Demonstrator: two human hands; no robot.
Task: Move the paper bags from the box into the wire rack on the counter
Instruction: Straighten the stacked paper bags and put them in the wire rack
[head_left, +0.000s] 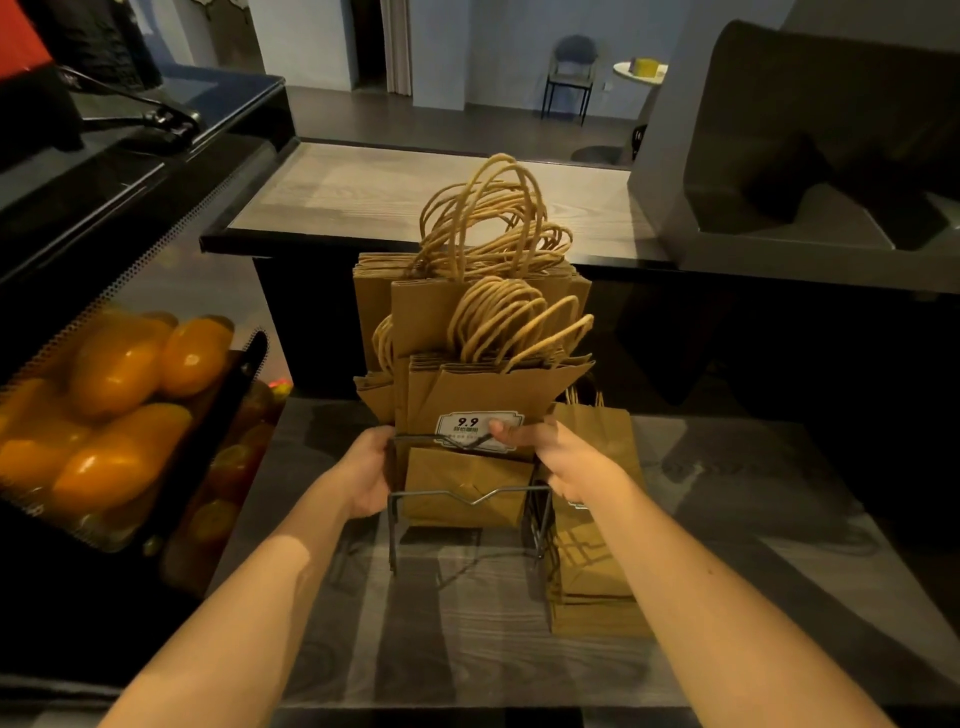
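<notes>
A dark wire rack (470, 499) stands on the counter in front of me, packed with upright brown paper bags (467, 384) whose twisted handles stick up. The front bag carries a white "9.9" label (470, 423). My left hand (366, 478) grips the left side of the front stack at the rack's edge. My right hand (561, 462) holds the right side, thumb pressed on the bag's face by the label. More flat brown bags (597, 582) lie stacked on the counter right of the rack. No box is in view.
A display case with orange fruit (114, 415) sits at the left. A raised wooden counter ledge (395, 192) runs behind the rack. A large dark machine (810, 150) stands at the back right. Grey counter surface (447, 639) lies before the rack.
</notes>
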